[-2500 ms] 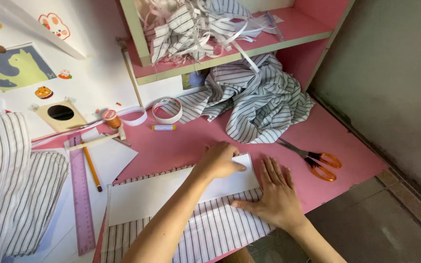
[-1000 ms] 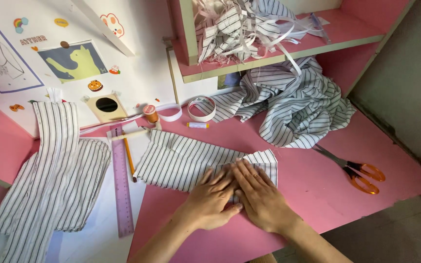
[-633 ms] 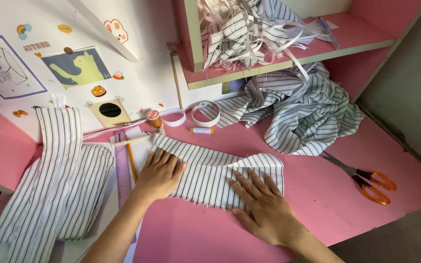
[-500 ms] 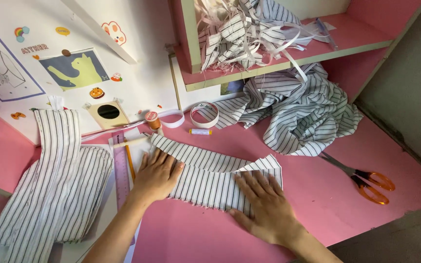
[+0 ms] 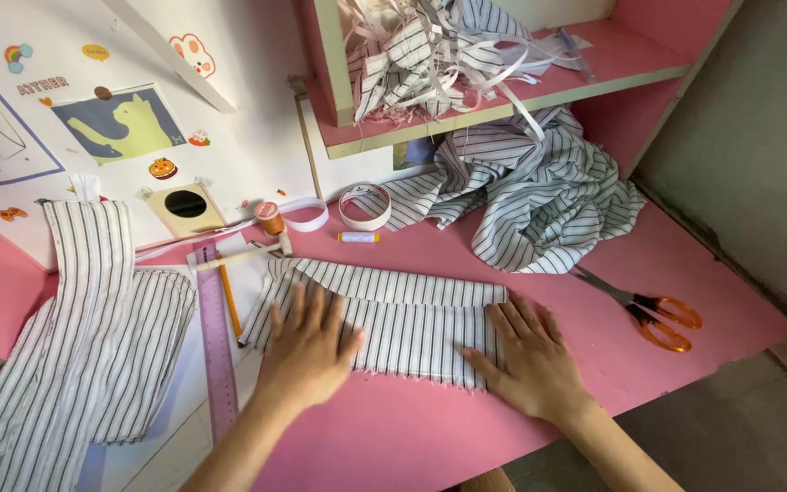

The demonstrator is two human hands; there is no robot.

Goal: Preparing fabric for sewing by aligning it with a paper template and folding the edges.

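Striped fabric piece on the pink table.
We see a white rectangular fabric piece (image 5: 393, 314) with dark stripes, spread flat, its upper edge folded over, its lower edge frayed.

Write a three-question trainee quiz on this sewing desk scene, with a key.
1. True or false: both hands lie flat on the folded striped fabric piece.
2. What lies right of the right hand? A) scissors B) ruler C) pencil
3. Fill in: the purple ruler lies to the ____ of the left hand.

Key: 1 true; 2 A, the orange-handled scissors; 3 left.
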